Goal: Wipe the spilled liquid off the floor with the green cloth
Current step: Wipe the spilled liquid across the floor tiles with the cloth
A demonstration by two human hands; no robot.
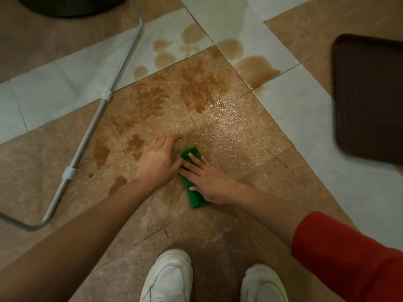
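Observation:
A green cloth [194, 198] lies folded on the brown floor tiles in the middle of the view. My right hand [207, 178] presses flat on top of it with straight fingers. My left hand [158, 162] sits just to the cloth's left, fingers stretched forward on the wet tile, touching the cloth's edge. Brown spilled liquid [196, 88] spreads in patches over the brown tiles ahead of my hands and onto the white tiles [253, 66] beyond. Smaller puddles [101, 152] lie to the left of my left hand.
A bent metal tube frame [91, 127] lies across the floor at the left. A dark brown tray [368, 99] rests on the floor at the right. My white shoes [170, 277] stand at the bottom. A dark round object [69, 5] is at the top left.

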